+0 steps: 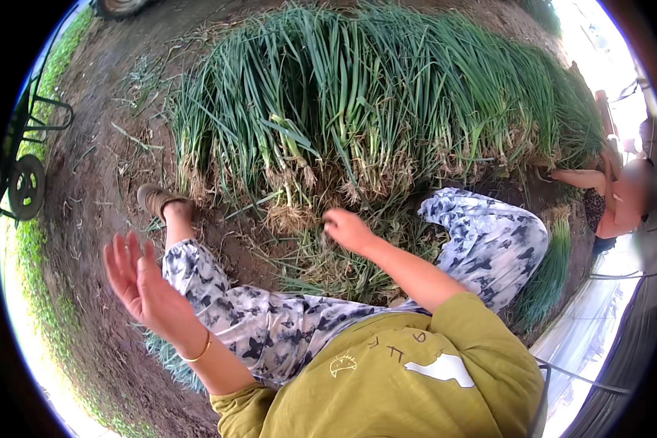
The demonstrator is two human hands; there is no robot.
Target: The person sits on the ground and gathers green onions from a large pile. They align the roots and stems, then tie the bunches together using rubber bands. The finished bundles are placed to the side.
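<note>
A broad heap of green onions (358,95) lies in front of me, its dark green leaves pointing away and its pale, rooty ends toward me. My left hand (142,288) is raised at the left above my leg, empty, its fingers stretched out and apart. By the near edge of the heap, my right hand (347,230) is closed, its fingers curled in. Whatever it may hold is too small and hidden to make out. Just left of that hand is a clump of brown roots (290,217). Loose leaf trimmings (343,270) cover the ground between my legs.
My legs in patterned trousers (482,241) spread on both sides of the trimmings. More green onions lie beside my right leg (551,266) and near my left forearm (171,358). Another person (613,190) sits at the far right. A wheeled metal frame (28,186) stands left.
</note>
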